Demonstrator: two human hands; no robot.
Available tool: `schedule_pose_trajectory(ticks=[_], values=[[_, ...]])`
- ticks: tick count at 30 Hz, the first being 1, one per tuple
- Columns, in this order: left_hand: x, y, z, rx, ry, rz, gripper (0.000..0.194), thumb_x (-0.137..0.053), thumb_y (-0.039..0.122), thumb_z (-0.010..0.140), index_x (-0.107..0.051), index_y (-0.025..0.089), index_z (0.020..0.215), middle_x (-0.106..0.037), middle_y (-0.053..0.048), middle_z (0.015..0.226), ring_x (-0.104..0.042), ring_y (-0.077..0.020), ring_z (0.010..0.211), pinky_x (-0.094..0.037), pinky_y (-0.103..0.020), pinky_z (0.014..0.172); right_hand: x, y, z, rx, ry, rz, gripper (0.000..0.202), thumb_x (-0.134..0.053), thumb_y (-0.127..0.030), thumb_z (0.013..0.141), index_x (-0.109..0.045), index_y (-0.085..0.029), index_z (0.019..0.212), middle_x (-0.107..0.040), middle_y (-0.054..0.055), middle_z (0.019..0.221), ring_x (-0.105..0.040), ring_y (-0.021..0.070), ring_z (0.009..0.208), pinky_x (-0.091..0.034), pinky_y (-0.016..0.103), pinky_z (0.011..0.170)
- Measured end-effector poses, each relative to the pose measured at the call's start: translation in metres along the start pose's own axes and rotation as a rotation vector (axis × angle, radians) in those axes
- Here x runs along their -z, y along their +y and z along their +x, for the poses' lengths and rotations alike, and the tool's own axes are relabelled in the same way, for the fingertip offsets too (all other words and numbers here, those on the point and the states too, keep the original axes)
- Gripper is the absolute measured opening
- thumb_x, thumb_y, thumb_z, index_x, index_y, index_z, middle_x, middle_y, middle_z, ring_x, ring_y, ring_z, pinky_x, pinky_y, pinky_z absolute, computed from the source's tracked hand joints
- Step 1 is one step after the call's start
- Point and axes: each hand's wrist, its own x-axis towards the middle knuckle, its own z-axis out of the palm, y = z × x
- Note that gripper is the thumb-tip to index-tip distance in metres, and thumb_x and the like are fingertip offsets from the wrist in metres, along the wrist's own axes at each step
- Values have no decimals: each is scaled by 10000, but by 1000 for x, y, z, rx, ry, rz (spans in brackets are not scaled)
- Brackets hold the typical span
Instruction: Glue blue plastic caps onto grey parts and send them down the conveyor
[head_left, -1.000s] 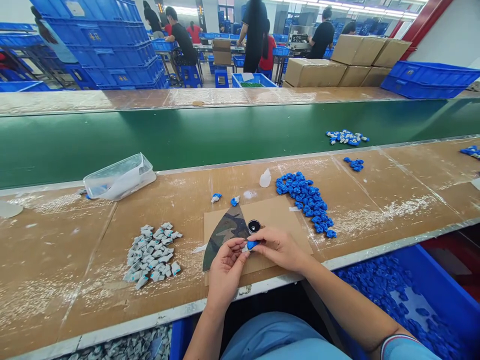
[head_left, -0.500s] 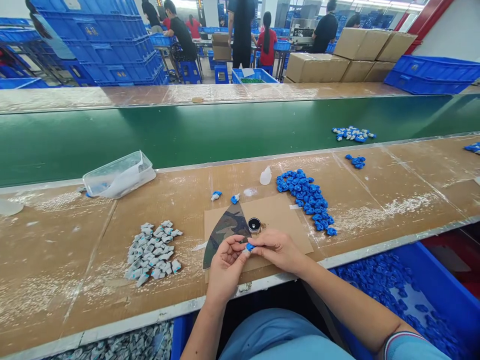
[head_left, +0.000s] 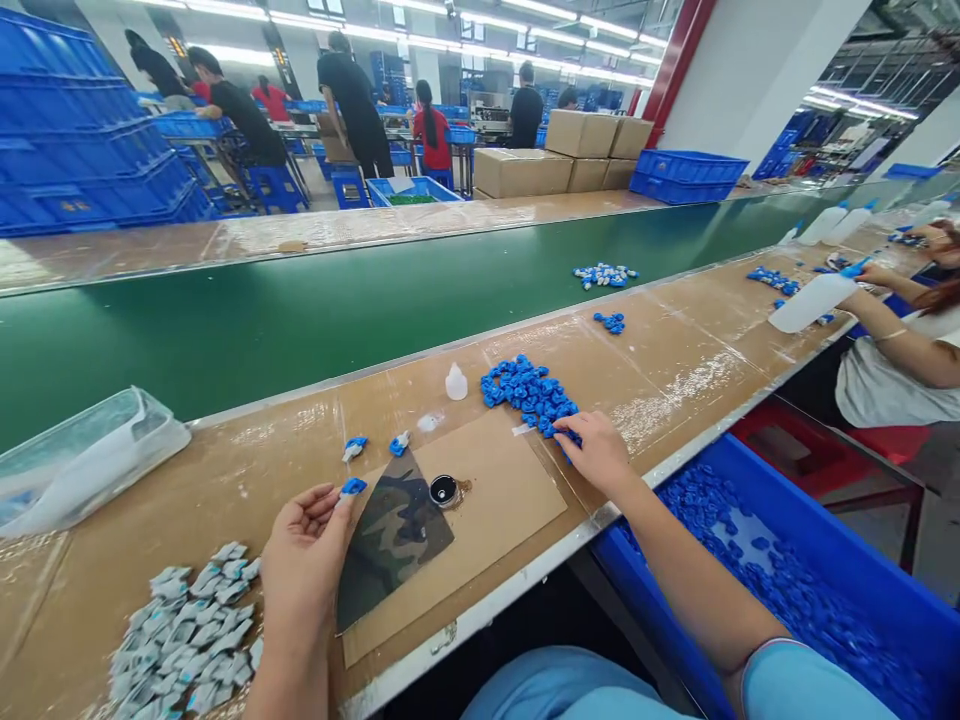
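Note:
My left hand (head_left: 307,545) pinches a small blue piece (head_left: 353,487) between thumb and fingertips, left of the cardboard sheet (head_left: 502,500). At the near end of a pile of small blue rosette-like pieces (head_left: 529,388), my right hand (head_left: 598,455) has its fingertips closed around a blue piece, partly hidden by them. Between my hands, a camouflage-patterned triangular piece (head_left: 397,540) and a small round dish with a black inside (head_left: 443,490) lie on the cardboard. Two blue-and-whitish pieces, one of them a joined piece (head_left: 355,448), rest behind it.
Small grey pieces (head_left: 187,635) are heaped at left, near a clear plastic container (head_left: 90,460). A small white bottle (head_left: 456,382) stands behind the cardboard. A green belt (head_left: 300,320) runs beyond. A blue bin (head_left: 810,540) sits below right; a co-worker's arm (head_left: 900,330) holds a bottle.
My hands, together over the cardboard before, have parted. The left moved left with its blue piece; the right reached right to the blue pile. The camera view has turned right.

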Motion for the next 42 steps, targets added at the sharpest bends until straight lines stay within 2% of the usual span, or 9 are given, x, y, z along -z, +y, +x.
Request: schedule_pose_trajectory(ticks=[5, 9, 14, 17, 21, 27, 33, 37, 42], values=[[-10, -2, 5, -93, 17, -34, 384, -707, 291, 563, -558, 196, 904, -641, -58, 941, -646, -180, 866, -503, -380, 902, -5, -7, 5, -97, -83, -164, 117, -638, -282, 831, -706, -204, 885, -659, 122, 828, -596, 282, 796, -452, 389, 701], [-1, -11, -15, -160, 47, 70, 356, -665, 328, 625, -573, 189, 941, -638, -59, 885, -629, -180, 784, -521, -341, 770, -11, -11, 4, -40, -26, -230, 149, -602, -327, 860, -690, -213, 825, -662, 111, 812, -596, 266, 752, -446, 363, 654], [35, -18, -50, -294, 228, 371, 308, -607, 382, 719, -622, 195, 964, -646, -67, 864, -585, -192, 738, -486, -340, 712, -24, 1, 2, 150, 9, -152, 255, -487, -362, 915, -681, -238, 805, -678, 82, 736, -591, 249, 683, -440, 360, 613], [65, -19, -64, -312, 325, 534, 269, -594, 391, 729, -650, 212, 921, -638, -57, 817, -572, -219, 758, -468, -361, 725, -26, 3, 2, 162, 43, -56, 346, -422, -438, 928, -690, -231, 854, -685, 98, 786, -606, 255, 668, -442, 366, 564], [88, -20, -72, -256, 213, 664, 208, -662, 378, 634, -662, 237, 787, -609, -27, 692, -550, -227, 674, -465, -374, 695, -18, -8, 2, 135, 62, 189, 316, -487, -471, 897, -698, -239, 940, -683, 94, 877, -629, 222, 659, -501, 362, 587], [75, -25, -75, -251, 158, 678, 113, -567, 326, 706, -637, 241, 734, -624, -62, 746, -592, -254, 734, -487, -407, 741, -19, -33, 2, 209, -77, 506, 245, -535, -402, 879, -718, -248, 933, -718, 68, 902, -679, 226, 850, -571, 377, 770], [61, -32, -80, -159, 146, 354, 256, -647, 422, 679, -637, 216, 830, -653, -61, 802, -623, -223, 741, -521, -388, 742, -25, -62, -2, 152, -201, 717, 227, -593, -350, 849, -691, -199, 987, -732, 77, 907, -698, 190, 751, -599, 320, 690], [40, -30, -85, -6, 56, -6, 409, -755, 493, 590, -594, 199, 824, -650, -33, 764, -649, -188, 741, -543, -333, 741, -25, -83, 4, 278, -223, 732, 180, -571, -291, 879, -703, -220, 979, -738, 65, 919, -697, 195, 834, -584, 332, 753], [22, -23, -90, 68, -123, -58, 508, -729, 547, 631, -652, 199, 993, -685, -77, 1005, -627, -217, 1008, -487, -330, 901, -25, -95, 11, 383, -224, 652, 182, -566, -218, 890, -696, -234, 1016, -742, 48, 971, -682, 194, 918, -550, 341, 827]])
